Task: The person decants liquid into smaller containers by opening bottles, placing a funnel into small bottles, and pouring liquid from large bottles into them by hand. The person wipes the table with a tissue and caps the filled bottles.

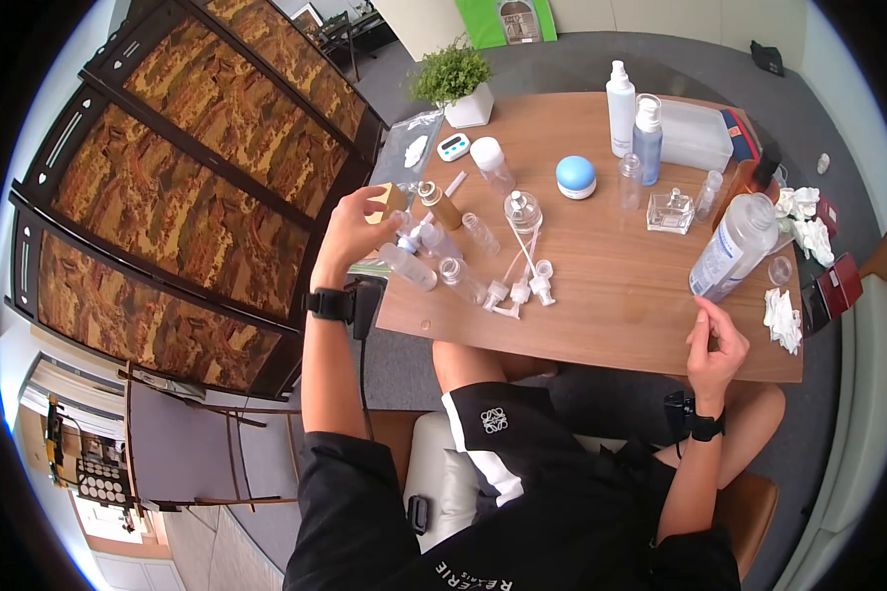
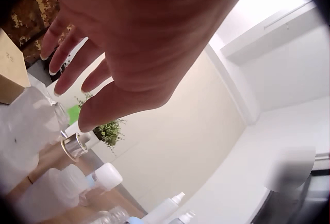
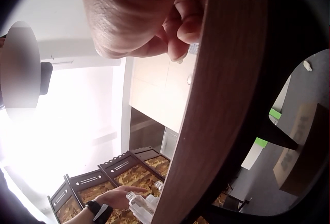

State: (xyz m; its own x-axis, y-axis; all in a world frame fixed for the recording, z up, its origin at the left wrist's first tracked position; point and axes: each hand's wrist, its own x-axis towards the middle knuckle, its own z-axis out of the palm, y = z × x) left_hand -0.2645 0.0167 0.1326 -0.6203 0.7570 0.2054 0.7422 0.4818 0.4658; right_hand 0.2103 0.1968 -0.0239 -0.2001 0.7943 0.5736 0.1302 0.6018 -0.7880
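1 potted plant [image 1: 453, 84], bottles [image 1: 408, 266] crowding left hand [image 1: 349, 233], crumpled tissues [image 1: 813, 240] far right

Large bottle [image 1: 739, 241] of smooth plastic

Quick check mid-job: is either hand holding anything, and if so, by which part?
Nothing is held: the left hand is open near the cardboard box, and the right hand is loosely curled, empty.
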